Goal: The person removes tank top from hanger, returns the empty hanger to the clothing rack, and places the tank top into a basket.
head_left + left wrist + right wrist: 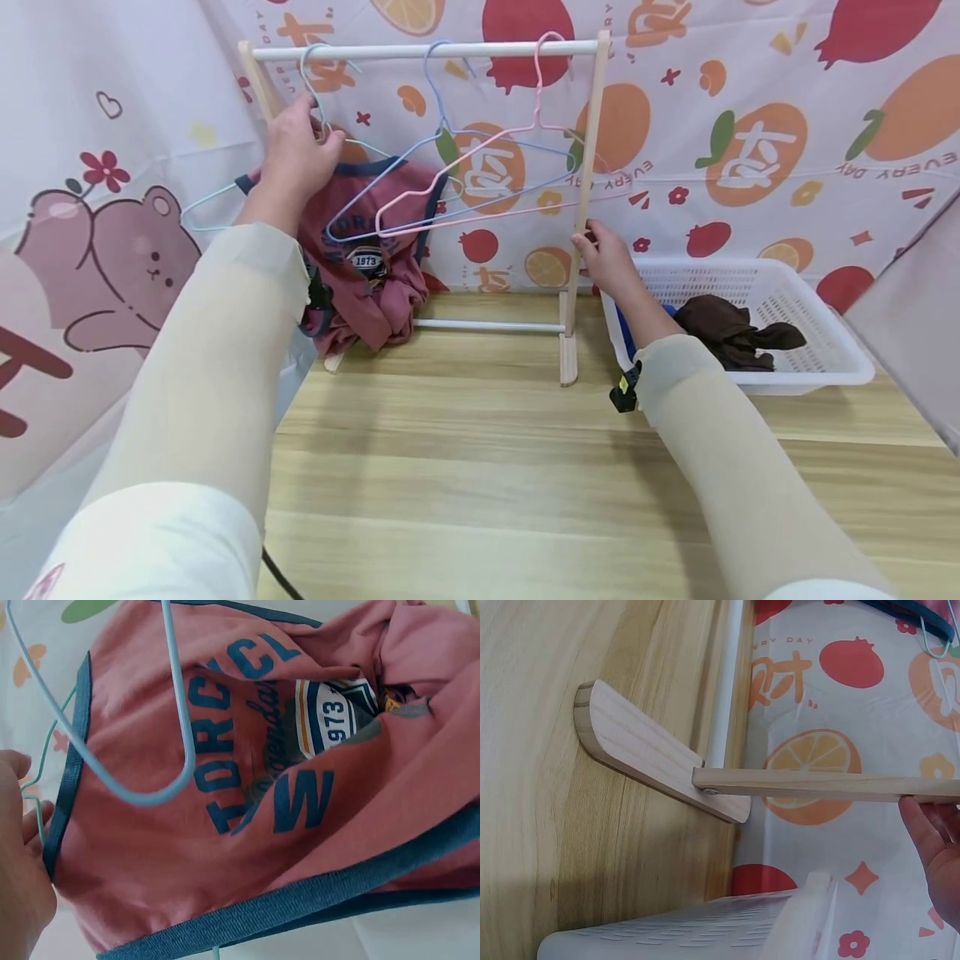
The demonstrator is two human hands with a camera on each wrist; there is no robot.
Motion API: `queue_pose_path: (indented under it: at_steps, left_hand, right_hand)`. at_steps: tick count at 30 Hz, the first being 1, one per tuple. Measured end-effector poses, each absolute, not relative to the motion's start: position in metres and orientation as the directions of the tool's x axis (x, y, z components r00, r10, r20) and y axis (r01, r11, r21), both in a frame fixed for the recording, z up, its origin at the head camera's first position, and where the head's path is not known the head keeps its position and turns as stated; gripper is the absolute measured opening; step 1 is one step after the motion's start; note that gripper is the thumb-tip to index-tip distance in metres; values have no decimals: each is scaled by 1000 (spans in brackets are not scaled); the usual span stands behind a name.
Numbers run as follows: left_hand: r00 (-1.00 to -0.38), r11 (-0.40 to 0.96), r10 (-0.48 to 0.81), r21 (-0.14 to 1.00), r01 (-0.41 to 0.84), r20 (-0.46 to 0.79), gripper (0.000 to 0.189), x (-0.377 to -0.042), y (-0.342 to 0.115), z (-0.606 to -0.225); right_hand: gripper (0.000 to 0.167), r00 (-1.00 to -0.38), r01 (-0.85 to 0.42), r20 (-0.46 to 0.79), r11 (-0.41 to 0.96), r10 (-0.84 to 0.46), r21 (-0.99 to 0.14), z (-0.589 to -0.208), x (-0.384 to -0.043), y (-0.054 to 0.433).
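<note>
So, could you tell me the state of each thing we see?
Rack, upright.
Green hanger, hooked over the rail.
Blue hanger, hanging bare.
Pink hanger, hanging bare.
Red shirt, on green hanger, crumpled below.
White basket, open.
Brown cloth, crumpled in basket.
Blue item, partly hidden.
Left fingers, pinching green hanger.
Right fingers, holding rack.

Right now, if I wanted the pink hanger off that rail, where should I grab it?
I'd pinch the pink hanger by its slim neck, just below the hook, coming from the front. The hook loops over the rail, so lifting there should free it. Its lower wire crosses the neighbouring blue hanger in the head view, so gripping there would probably be clumsier.
</note>
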State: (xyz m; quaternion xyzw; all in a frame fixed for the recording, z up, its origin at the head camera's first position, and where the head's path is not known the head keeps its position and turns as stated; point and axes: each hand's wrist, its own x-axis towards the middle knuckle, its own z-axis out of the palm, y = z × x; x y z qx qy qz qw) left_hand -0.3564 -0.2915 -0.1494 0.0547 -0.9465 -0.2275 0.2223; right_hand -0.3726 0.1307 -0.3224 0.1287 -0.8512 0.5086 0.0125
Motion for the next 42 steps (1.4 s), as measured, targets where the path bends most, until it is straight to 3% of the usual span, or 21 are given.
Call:
queue_pose_path:
  at_steps: [10, 18, 30, 37, 42]
  left_hand:
    - [-932, 925, -191, 374, -66, 308, 55, -344, -306, -146]
    - [-931, 949, -171, 308, -67, 324, 53, -343, -309, -154]
    - [-932, 932, -223, 342, -118, 285, 52, -344, -304, -148]
    - [-942, 897, -247, 422, -133, 228, 50, -342, -302, -142]
    - [-930, 883, -240, 462, -89, 279, 46, -336, -301, -135]
  right_hand:
    - [58, -968, -226, 148, 447, -204, -865, -321, -371, 130]
    - [57, -967, -232, 154, 460, -202, -857, -324, -371, 128]
    - [61, -968, -229, 150, 463, -202, -856, -323, -374, 130]
    - [61, -969, -222, 146, 452, -198, -864, -323, -377, 129]
    - [59, -967, -228, 146, 443, -210, -867, -325, -378, 126]
